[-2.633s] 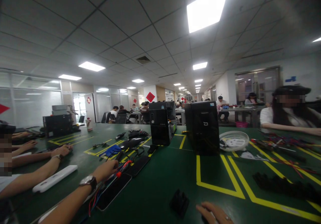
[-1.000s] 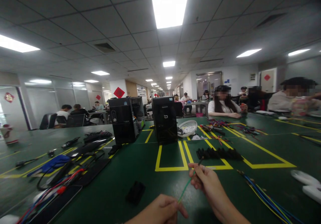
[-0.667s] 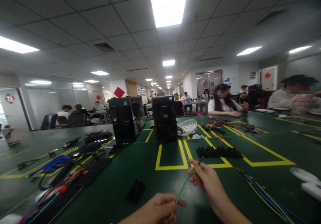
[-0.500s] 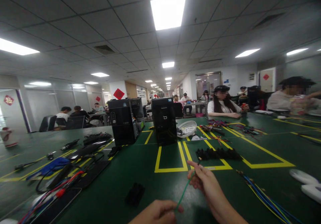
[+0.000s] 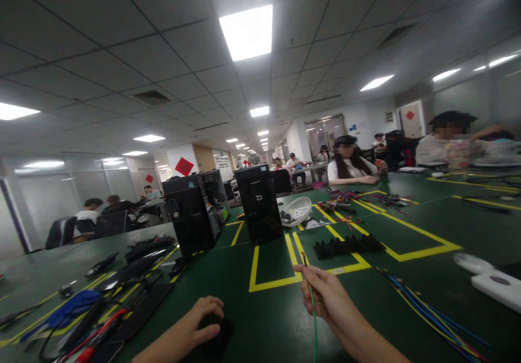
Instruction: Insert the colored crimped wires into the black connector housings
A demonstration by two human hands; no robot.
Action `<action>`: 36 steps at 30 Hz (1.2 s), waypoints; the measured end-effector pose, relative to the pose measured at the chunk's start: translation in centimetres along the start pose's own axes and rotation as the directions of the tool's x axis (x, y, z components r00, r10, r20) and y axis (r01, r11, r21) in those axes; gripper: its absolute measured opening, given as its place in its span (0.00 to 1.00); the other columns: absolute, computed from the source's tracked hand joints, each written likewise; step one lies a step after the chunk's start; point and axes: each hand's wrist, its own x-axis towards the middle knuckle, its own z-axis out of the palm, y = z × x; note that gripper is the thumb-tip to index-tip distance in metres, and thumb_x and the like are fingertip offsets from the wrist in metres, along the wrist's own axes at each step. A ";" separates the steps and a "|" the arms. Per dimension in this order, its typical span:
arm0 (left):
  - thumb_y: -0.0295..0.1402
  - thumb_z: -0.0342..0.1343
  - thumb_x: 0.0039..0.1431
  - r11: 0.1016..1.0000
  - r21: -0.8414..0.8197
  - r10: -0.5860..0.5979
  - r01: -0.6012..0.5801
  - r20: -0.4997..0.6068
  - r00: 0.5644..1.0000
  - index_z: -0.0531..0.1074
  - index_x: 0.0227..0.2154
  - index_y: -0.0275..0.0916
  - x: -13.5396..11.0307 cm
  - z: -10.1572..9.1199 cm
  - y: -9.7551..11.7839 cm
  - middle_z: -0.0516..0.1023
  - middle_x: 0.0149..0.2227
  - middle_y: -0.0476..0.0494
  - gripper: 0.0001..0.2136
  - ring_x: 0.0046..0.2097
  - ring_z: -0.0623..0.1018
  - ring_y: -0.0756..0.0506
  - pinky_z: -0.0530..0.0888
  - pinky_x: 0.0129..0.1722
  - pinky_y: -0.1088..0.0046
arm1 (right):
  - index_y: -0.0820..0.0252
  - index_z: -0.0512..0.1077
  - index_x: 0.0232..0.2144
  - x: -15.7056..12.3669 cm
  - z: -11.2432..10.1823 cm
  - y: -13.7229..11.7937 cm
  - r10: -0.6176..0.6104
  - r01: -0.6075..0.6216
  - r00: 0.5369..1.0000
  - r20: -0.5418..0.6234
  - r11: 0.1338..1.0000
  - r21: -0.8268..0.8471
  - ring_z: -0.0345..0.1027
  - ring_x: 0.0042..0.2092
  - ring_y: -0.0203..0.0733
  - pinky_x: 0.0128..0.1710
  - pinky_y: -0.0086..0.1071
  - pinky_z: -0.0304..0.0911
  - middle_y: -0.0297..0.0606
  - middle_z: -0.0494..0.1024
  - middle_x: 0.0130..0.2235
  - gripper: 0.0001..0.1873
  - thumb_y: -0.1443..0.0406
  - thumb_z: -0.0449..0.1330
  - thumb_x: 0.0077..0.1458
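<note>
My right hand [image 5: 325,295] pinches a thin green wire [image 5: 313,319] near its upper end, where a dark tip sticks up past the fingers. The rest of the wire hangs down towards the bottom edge. Over a small black bundle [image 5: 222,341] on the table is my left hand [image 5: 199,325], thumb and fingers apart. The hand partly covers the bundle, and I cannot tell whether it touches it. Beyond my right hand lies a row of black ridged pieces [image 5: 348,246]. To the right, several blue and yellow wires [image 5: 427,309] lie in a loose bunch.
Two black computer towers [image 5: 189,216] [image 5: 258,205] stand on the green table [image 5: 260,341] marked with yellow tape. A white basket [image 5: 297,211], coloured wires [image 5: 350,196] and tools lie behind. Cables, a blue cloth-like item [image 5: 69,309] and a white device [image 5: 494,287] flank me. Other people [image 5: 350,162] sit across.
My left hand has let go of the green wire and moved left to the small black bundle. My right hand still holds the wire, which now hangs down. The view has shifted and tilted slightly.
</note>
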 end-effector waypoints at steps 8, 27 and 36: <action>0.48 0.54 0.53 1.000 -0.015 -0.023 0.022 -0.106 0.994 0.64 0.35 0.42 1.8 4.0 1.5 0.71 0.39 0.47 0.15 0.40 0.70 0.45 0.67 0.40 0.70 | 0.64 0.68 0.42 -0.6 0.8 0.0 -0.001 0.002 1.000 0.015 0.998 -0.065 0.62 0.17 0.28 0.15 0.21 0.48 0.27 0.71 0.19 0.21 0.54 0.58 0.53; 0.36 0.69 0.38 0.277 -0.944 -0.189 -0.182 -0.239 0.952 0.65 0.41 0.38 13.3 10.7 11.0 0.75 0.25 0.48 0.26 0.27 0.77 0.47 0.73 0.27 0.71 | 0.65 0.68 0.39 -0.2 0.8 0.0 -0.071 0.070 0.995 0.065 0.998 0.008 0.43 0.10 0.24 0.10 0.22 0.39 0.17 0.58 0.11 0.28 0.48 0.63 0.44; 0.43 0.60 0.51 0.245 -0.957 -0.160 -0.154 -0.196 0.967 0.58 0.47 0.47 10.0 9.1 13.2 0.71 0.28 0.52 0.23 0.25 0.75 0.48 0.73 0.19 0.74 | 0.62 0.68 0.31 -0.6 1.3 2.4 0.072 -0.050 0.996 0.048 0.933 -0.356 0.40 0.11 0.24 0.09 0.21 0.41 0.16 0.55 0.10 0.23 0.48 0.59 0.45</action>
